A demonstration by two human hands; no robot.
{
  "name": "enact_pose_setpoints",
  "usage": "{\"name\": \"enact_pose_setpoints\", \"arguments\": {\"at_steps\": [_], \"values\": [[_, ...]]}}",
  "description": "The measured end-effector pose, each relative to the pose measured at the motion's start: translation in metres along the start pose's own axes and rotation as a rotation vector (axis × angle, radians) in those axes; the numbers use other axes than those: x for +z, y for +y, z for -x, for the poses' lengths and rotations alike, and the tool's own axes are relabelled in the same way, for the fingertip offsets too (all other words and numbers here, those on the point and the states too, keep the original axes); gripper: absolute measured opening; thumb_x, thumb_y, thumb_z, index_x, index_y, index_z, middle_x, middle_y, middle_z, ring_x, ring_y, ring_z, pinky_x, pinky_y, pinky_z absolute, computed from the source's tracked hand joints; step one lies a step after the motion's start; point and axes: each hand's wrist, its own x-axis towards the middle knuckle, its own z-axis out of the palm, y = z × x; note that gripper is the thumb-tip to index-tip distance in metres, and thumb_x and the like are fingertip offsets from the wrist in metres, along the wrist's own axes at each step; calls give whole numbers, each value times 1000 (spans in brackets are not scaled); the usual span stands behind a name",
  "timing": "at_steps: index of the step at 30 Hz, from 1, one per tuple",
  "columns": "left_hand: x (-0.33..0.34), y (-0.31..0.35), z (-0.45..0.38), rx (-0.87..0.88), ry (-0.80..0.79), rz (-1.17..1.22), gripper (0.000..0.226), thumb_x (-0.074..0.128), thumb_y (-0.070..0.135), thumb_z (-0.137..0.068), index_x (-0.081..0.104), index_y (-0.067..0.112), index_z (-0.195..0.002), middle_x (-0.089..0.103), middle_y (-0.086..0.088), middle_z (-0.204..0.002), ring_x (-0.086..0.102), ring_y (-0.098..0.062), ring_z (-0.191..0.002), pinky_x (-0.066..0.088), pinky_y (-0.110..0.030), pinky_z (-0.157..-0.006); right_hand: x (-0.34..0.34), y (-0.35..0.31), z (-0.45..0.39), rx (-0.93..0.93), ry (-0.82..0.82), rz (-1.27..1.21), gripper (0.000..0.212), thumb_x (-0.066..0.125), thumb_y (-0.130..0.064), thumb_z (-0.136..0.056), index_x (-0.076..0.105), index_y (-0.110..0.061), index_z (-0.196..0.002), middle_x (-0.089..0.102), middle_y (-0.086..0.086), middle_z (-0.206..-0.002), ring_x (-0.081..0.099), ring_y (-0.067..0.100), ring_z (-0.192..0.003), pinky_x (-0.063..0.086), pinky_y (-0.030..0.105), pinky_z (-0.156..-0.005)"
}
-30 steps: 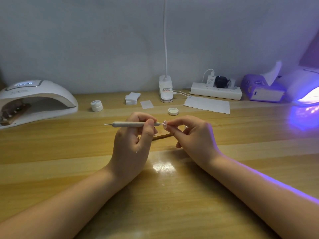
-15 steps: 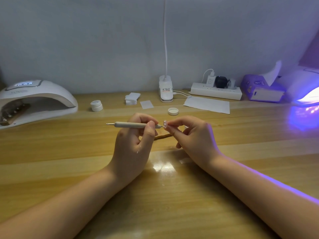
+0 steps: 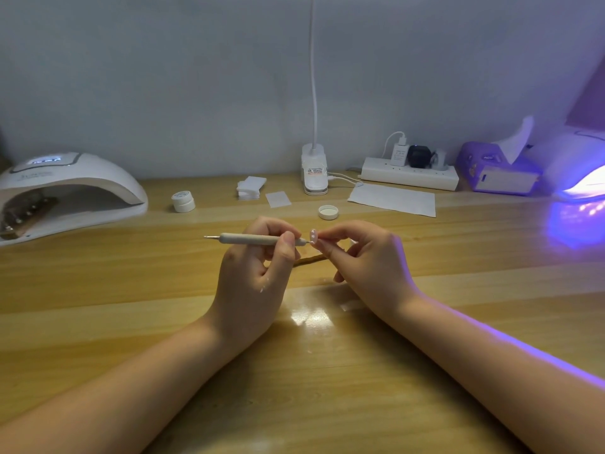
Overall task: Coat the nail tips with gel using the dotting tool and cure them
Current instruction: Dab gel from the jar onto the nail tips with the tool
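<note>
fingers [image 3: 288,244] of the left hand [image 3: 252,283] are curled round the dotting tool [image 3: 258,239], thumb pressed on its shaft; the tool lies level, its right end at the nail tip [image 3: 313,236]. fingers of the right hand [image 3: 366,263] pinch that nail tip narrowly between thumb and forefinger, just right of the tool end. both hands hover over the middle of the table [image 3: 327,371], close together.

largest items first:
- table: light wood, with a glare patch below the hands.
- left lamp [image 3: 68,188]: white dome at the far left, display lit; a strip inside it is too dim to make out.
- right lamp [image 3: 586,175]: far right edge, casting violet light on the wood.
- tissue box [image 3: 497,175]: purple, just left of the right lamp.
- power strip [image 3: 409,173]: against the wall, plugs inserted.
- paper sheet [image 3: 393,199]: flat, in front of the strip.
- clip base [image 3: 315,173]: white, with a stem rising out of view.
- pads [image 3: 250,188]: small white stack, one square beside it.
- jar [image 3: 183,201]: white, closed, near the left lamp.
- cap [image 3: 328,212]: white, open side up, behind the hands.
</note>
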Motion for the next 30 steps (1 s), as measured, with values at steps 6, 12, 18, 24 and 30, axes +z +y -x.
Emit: {"name": "enact_pose_setpoints", "arguments": {"at_steps": [6, 12, 18, 24, 30], "values": [[0, 1, 0, 1, 1, 0, 9, 50, 22, -93, 59, 23, -91, 65, 6, -79, 64, -14, -73, 55, -37, -62, 0, 0, 0, 4, -3, -3, 15, 71, -16, -85, 73, -16, -100, 70, 1, -91, 63, 15, -63, 55, 34, -51], [1, 2, 1, 1, 7, -2, 10, 50, 18, -92, 59, 22, -91, 65, 4, -76, 64, -14, -72, 55, -39, -63, 1, 1, 0, 0, 4, -5, 15, 71, -17, -85, 74, -16, -99, 70, -1, -89, 63, 13, -63, 55, 34, -53], [0, 1, 1, 0, 8, 2, 9, 50, 21, -93, 59, 22, -91, 64, 6, -76, 64, -13, -72, 55, -35, -63, 1, 0, 0, 5, 1, -3, 15, 71, -17, -85, 74, -17, -99, 71, -1, -89, 63, 12, -62, 55, 34, -52], [1, 1, 1, -2, 15, 13, 8, 51, 22, -93, 59, 22, -91, 65, 4, -77, 65, -13, -72, 55, -35, -63, 0, 0, 0, 8, 11, -3, 15, 71, -19, -84, 74, -15, -98, 71, 0, -88, 63, 14, -64, 54, 39, -56], [1, 1, 1, -4, 0, 20, 12, 50, 28, -91, 59, 21, -91, 65, 5, -77, 64, -13, -73, 55, -32, -64, 1, 0, 0, 8, 4, 0, 16, 71, -19, -84, 74, -15, -99, 71, 0, -89, 63, 14, -64, 54, 39, -55]]}}
